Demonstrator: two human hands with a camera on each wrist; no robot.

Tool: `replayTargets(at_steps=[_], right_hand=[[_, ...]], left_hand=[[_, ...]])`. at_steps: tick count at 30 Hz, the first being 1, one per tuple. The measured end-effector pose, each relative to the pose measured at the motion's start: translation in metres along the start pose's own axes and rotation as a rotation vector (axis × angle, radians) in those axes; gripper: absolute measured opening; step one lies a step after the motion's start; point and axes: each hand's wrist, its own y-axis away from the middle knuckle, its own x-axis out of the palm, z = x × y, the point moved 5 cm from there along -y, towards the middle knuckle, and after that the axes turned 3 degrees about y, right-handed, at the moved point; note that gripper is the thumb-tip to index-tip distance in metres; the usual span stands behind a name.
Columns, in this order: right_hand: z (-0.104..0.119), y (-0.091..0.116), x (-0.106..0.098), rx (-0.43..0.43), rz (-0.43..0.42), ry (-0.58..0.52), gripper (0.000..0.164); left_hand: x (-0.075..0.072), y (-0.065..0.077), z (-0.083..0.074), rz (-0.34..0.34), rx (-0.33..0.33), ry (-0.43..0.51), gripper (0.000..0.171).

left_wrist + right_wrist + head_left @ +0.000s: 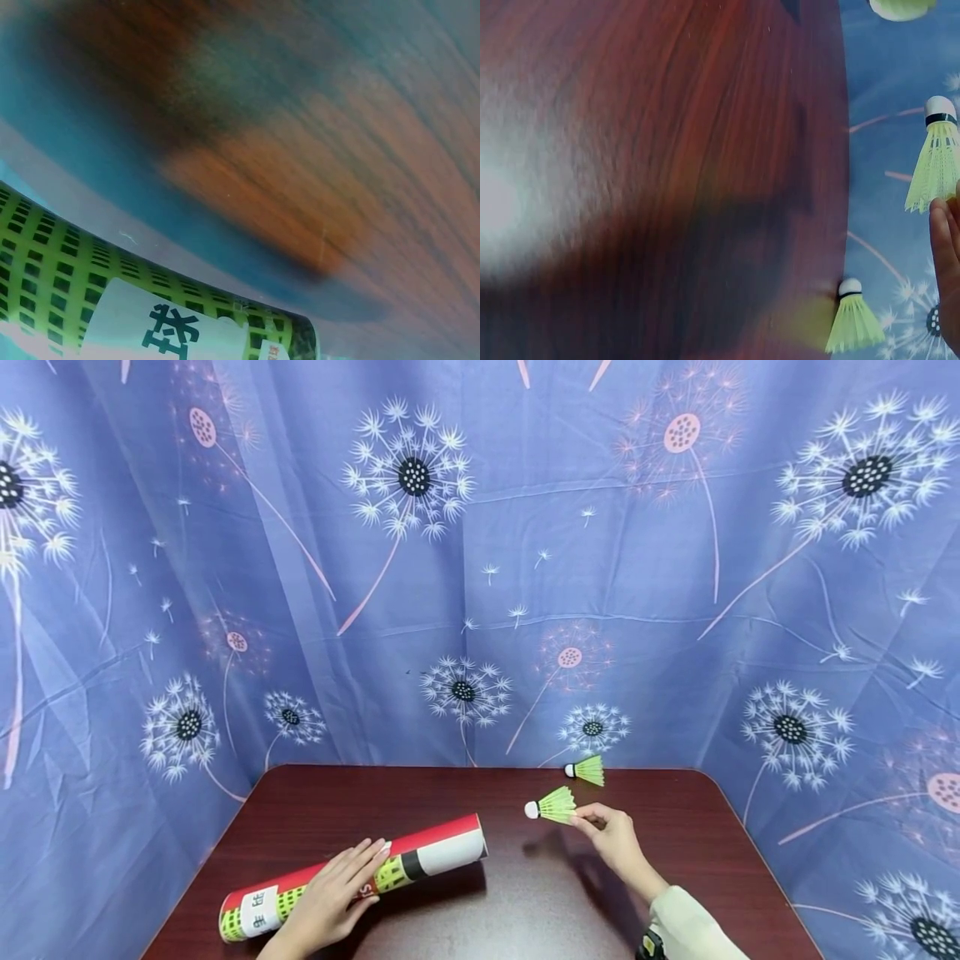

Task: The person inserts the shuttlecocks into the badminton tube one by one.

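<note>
A long shuttlecock tube (450,852), red, white and yellow-green, lies slantwise at the table's left front. My left hand (333,889) rests over its middle with fairly straight fingers, the thumb along the near side. In the left wrist view, the green-gridded end of the tube (56,277) shows a white label; the hand is out of sight there. Thumb and fingers of my right hand (617,843) pinch the skirt edge of a yellow-green shuttlecock (557,806) above the table, its white cork pointing left. The right wrist view shows this shuttlecock (936,161) at the fingertips.
A second yellow-green shuttlecock (588,770) lies on its side at the back edge of the dark red-brown table (517,910). Blue curtains (525,552) with dandelion prints hang close behind and on both sides. A dark wrist strap (651,946) circles my right wrist.
</note>
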Motion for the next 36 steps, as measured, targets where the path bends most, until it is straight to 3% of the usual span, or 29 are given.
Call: replayTargets(at_steps=[12, 23, 30, 36], right_hand=[[0.004, 0.009, 0.031, 0.013, 0.091, -0.08, 0.008], [0.028, 0.013, 0.055, -0.023, 0.134, -0.146, 0.005], [0.063, 0.016, 0.06, -0.108, 0.176, -0.15, 0.004], [0.055, 0.018, 0.071, -0.196, 0.174, -0.132, 0.007]], left_hand=[[0.001, -0.002, -0.002, -0.005, 0.009, 0.01, 0.055], [0.0, -0.003, -0.004, -0.013, 0.011, 0.026, 0.055], [0.001, -0.003, -0.004, 0.001, -0.001, 0.032, 0.057], [0.002, -0.003, -0.003, 0.007, -0.006, 0.027, 0.056]])
